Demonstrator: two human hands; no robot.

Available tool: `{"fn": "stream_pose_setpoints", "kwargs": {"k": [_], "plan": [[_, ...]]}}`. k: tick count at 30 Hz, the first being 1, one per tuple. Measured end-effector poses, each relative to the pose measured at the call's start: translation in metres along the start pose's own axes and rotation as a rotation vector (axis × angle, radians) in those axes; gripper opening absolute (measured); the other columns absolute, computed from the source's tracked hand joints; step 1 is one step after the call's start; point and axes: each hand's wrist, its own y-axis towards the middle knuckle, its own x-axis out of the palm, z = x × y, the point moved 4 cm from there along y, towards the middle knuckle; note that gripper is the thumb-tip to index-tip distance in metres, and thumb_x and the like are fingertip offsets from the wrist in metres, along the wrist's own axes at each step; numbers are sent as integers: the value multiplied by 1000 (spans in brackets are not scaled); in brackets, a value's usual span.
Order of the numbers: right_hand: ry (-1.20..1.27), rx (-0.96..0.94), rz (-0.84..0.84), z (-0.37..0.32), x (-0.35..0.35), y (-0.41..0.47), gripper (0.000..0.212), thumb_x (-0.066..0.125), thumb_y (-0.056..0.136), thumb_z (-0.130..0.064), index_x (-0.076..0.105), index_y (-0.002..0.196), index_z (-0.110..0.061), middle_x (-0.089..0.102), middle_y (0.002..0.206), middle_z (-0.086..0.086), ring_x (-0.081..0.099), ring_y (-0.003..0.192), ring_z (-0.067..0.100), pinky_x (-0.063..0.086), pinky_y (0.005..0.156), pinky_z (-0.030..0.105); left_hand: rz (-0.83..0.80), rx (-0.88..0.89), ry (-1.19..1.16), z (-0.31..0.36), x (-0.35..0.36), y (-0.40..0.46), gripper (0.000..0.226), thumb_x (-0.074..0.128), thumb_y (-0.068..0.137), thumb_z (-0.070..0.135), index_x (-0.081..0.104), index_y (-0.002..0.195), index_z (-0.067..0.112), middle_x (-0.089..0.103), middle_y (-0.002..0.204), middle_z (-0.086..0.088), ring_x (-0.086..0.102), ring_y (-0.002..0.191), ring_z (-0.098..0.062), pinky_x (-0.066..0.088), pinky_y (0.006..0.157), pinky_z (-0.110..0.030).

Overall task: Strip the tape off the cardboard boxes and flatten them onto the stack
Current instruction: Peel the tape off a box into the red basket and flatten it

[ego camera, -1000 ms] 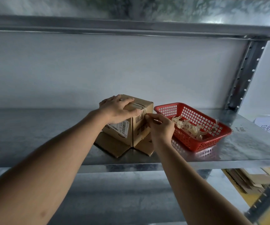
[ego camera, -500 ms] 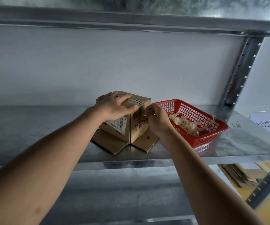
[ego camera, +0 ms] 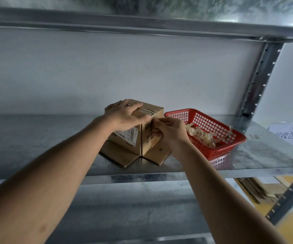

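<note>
Paper sign [ego camera: 285, 134] at shelf's right end read "回收区". Barcode label [ego camera: 129, 134] on cardboard box [ego camera: 152, 113]: digits too small to read.

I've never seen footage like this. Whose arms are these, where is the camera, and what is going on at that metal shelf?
There is no machine here: a person wears a wide-angle camera on the head, so you look forward and down along their two bare arms. The one picture is taken from there.

On the metal shelf stands a small cardboard box with its bottom flaps spread out flat beneath it. The left hand rests on top of the box and steadies it. The right hand pinches the tape at the box's upper edge, apparently to peel it off.

Beside the box sits a red basket holding crumpled strips of tape. Below the shelf, at the right, lies a stack of flattened cardboard. A paper sign lies at the far right.
</note>
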Motion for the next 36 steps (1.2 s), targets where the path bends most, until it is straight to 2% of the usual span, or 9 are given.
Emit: {"fn": "stream_pose_setpoints", "kwargs": {"k": [5, 11, 16, 20, 23, 27, 31, 33, 36], "plan": [[-181, 51, -29, -31, -7, 3, 11, 78, 91, -12, 75, 92, -2, 75, 75, 11, 72, 65, 16, 59, 60, 23, 23, 11, 2, -4, 1, 0, 92, 26, 79, 98, 19, 159, 53, 10, 172, 5, 4, 159, -27, 10, 124, -53], [12, 100, -11, -42, 2, 10, 10, 63, 99, -6, 71, 101, 0, 72, 84, 12, 72, 79, 21, 63, 81, 34, 11, 23, 2, -1, -2, -4, 99, 29, 75, 99, 17, 161, 51, 7, 172, 2, 2, 158, -29, 9, 123, -54], [-373, -262, 46, -66, 18, 9, 12, 58, 101, -20, 69, 99, -15, 72, 94, 1, 70, 88, 18, 57, 74, 33, 67, 28, 19, -8, 5, 8, 112, 30, 72, 102, 6, 164, 43, 12, 172, 0, 5, 159, -25, 11, 124, -54], [-626, -434, -9, -80, 29, 12, 10, 56, 102, -28, 65, 102, -25, 56, 115, -5, 60, 101, 14, 48, 79, 29, 88, 55, 45, -9, 6, 9, 110, 29, 75, 98, 21, 162, 32, 21, 169, -3, 17, 155, -28, 19, 120, -55], [-663, -408, -19, -82, 30, 27, 9, 56, 103, -28, 63, 108, -27, 60, 123, -1, 61, 109, 17, 50, 78, 30, 81, 93, 50, -5, 4, 4, 101, 29, 74, 97, 37, 151, 32, 38, 155, 0, 31, 146, -26, 25, 117, -53], [-570, -343, 22, -83, 36, 39, 7, 58, 101, -21, 62, 105, -24, 75, 102, -2, 72, 93, 15, 63, 75, 38, 153, 166, -89, -2, 5, -3, 83, 48, 75, 90, 42, 140, 39, 53, 123, 15, 49, 126, -16, 34, 114, -46], [-696, -353, 54, -75, 38, 40, 12, 59, 102, -32, 62, 110, -24, 70, 101, -6, 66, 95, 15, 55, 75, 31, 44, 173, -286, -14, 1, -2, 81, 59, 62, 98, 43, 123, 47, 61, 120, 15, 58, 118, -15, 48, 104, -49], [-775, -349, 6, -69, 35, 40, 24, 60, 100, -43, 60, 114, -24, 65, 110, -7, 60, 102, 13, 49, 77, 31, -2, 183, -345, -24, -4, -4, 94, 65, 58, 96, 42, 134, 48, 51, 137, 11, 49, 132, -18, 47, 109, -51], [-774, -299, -54, -60, 34, 39, 31, 70, 95, -45, 61, 112, -21, 64, 110, -7, 59, 103, 14, 47, 77, 30, -12, 135, -318, -40, -11, -9, 106, 73, 70, 82, 33, 157, 36, 20, 153, 13, 12, 150, -16, 27, 123, -48]]}}
